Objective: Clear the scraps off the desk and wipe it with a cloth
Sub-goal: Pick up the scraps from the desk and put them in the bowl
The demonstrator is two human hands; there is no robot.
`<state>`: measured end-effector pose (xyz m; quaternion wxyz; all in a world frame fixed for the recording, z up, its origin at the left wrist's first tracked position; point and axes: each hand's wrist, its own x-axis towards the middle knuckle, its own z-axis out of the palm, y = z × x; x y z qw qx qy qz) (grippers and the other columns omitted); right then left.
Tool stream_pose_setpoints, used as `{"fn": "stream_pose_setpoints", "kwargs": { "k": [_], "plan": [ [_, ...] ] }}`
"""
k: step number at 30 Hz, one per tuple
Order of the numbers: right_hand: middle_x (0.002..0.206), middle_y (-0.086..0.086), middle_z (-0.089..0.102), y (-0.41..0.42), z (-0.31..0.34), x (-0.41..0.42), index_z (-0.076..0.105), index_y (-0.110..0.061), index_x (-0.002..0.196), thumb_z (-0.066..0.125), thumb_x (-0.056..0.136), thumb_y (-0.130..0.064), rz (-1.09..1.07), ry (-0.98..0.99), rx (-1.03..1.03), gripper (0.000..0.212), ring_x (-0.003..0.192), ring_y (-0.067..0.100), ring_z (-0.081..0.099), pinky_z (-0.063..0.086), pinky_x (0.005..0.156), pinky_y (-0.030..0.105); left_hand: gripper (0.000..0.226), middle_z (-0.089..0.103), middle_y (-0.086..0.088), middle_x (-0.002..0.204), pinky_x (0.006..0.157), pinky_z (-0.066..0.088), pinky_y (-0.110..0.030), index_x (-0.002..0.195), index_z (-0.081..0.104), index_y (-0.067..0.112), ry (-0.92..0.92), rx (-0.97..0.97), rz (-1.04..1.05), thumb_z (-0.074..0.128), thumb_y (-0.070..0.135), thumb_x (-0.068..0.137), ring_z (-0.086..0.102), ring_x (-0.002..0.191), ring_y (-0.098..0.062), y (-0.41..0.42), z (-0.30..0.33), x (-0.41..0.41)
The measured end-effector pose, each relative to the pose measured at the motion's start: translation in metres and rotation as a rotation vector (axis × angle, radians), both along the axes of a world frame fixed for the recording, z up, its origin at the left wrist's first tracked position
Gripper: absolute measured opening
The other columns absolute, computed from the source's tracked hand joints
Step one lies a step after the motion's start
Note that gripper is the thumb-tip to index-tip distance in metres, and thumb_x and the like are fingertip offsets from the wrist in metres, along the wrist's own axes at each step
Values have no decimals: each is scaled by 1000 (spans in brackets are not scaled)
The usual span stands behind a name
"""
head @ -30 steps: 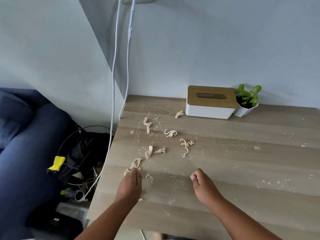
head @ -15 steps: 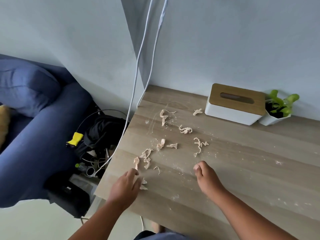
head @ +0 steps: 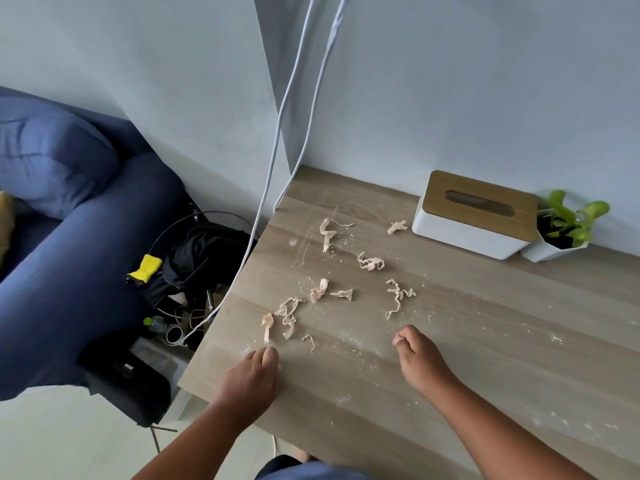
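Several pale, stringy scraps (head: 371, 263) lie scattered over the left part of the wooden desk (head: 485, 341), amid fine crumbs and dust. My left hand (head: 251, 377) is near the desk's front left edge, just below the nearest scraps (head: 287, 318). Its fingers are bunched downward over a small scrap, of which only a pale bit shows at its right side. My right hand (head: 417, 358) rests on the desk below a long twisted scrap (head: 396, 296), fingers curled in, with nothing visible in it. No cloth is in view.
A white tissue box with a wooden lid (head: 474, 214) and a small potted plant (head: 564, 230) stand against the back wall. Two white cables (head: 277, 140) hang past the desk's left edge. A blue sofa (head: 69, 237) and floor clutter (head: 187, 271) lie to the left.
The view has shifted. My left hand drew back from the scrap cluster and closed over the small scrap near the front edge. My right hand has barely moved.
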<state>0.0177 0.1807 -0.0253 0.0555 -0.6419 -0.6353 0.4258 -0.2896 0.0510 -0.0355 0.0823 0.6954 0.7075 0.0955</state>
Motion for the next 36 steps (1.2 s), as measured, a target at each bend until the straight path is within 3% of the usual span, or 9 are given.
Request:
{"fn": "stream_pose_setpoints", "kwargs": {
  "k": [2, 5, 9, 16, 24, 28, 32, 34, 36],
  "plan": [
    [81, -1, 58, 2, 1, 1, 53, -16, 85, 45, 103, -11, -5, -19, 12, 20, 81, 23, 55, 35, 69, 30, 14, 62, -8, 71, 36, 46, -35, 92, 49, 10, -81, 9, -37, 44, 21, 83, 64, 60, -32, 6, 4, 5],
    [78, -1, 56, 4, 3, 0, 51, -16, 84, 44, 103, -13, -11, -42, 31, 21, 78, 23, 54, 33, 67, 31, 27, 69, -10, 82, 36, 48, -33, 108, 47, 15, -99, 24, -128, 50, 14, 81, 69, 65, -30, 18, 5, 12],
    [84, 1, 57, 8, 5, 0, 52, -12, 87, 44, 104, -16, -5, -61, 60, 19, 82, 25, 55, 35, 69, 32, 61, 67, -8, 83, 32, 43, -32, 112, 48, 17, -44, -49, -114, 86, -1, 68, 68, 63, -29, 31, 1, 22],
    [92, -3, 53, 18, 8, -2, 51, -18, 90, 45, 101, -17, 82, -149, 135, 12, 85, 20, 54, 41, 72, 34, 26, 67, 1, 85, 37, 48, -34, 104, 68, 15, 3, -110, -119, 79, 29, 86, 69, 73, -24, 48, -2, 26],
    [100, -1, 55, 48, 8, -1, 60, -13, 100, 47, 98, -5, 97, -113, 204, 16, 91, 22, 59, 47, 77, 36, 35, 59, 4, 75, 32, 32, -28, 87, 60, 19, 121, -192, -221, 90, 21, 69, 61, 62, -19, 54, -1, 22],
    [97, 0, 59, 63, 9, 0, 62, -12, 94, 48, 95, -2, 29, -99, 272, 17, 89, 23, 59, 43, 73, 33, 9, 60, -3, 76, 34, 42, -33, 86, 64, 11, 72, -157, -265, 70, 18, 84, 63, 65, -24, 60, 2, 25],
    [81, -4, 57, 73, 7, 2, 50, -20, 80, 51, 93, -21, -3, -193, 332, 13, 73, 25, 55, 41, 59, 34, 22, 55, -7, 68, 33, 40, -37, 76, 61, 5, -69, -6, -307, 52, 20, 90, 56, 57, -27, 64, 8, 30],
    [90, -3, 61, 77, 4, 1, 52, -22, 89, 57, 94, -40, -37, -255, 320, 19, 80, 26, 59, 46, 63, 35, 15, 55, -7, 71, 37, 41, -37, 80, 59, 5, -134, 27, -307, 53, 15, 89, 55, 58, -28, 65, 9, 31],
    [103, -1, 60, 79, 0, -2, 53, -21, 106, 62, 89, -61, -32, -329, 258, 44, 94, 27, 61, 51, 72, 36, 10, 58, -7, 74, 39, 44, -36, 86, 58, 6, -188, -2, -300, 51, 13, 89, 58, 60, -29, 66, 12, 32]
  ]
}}
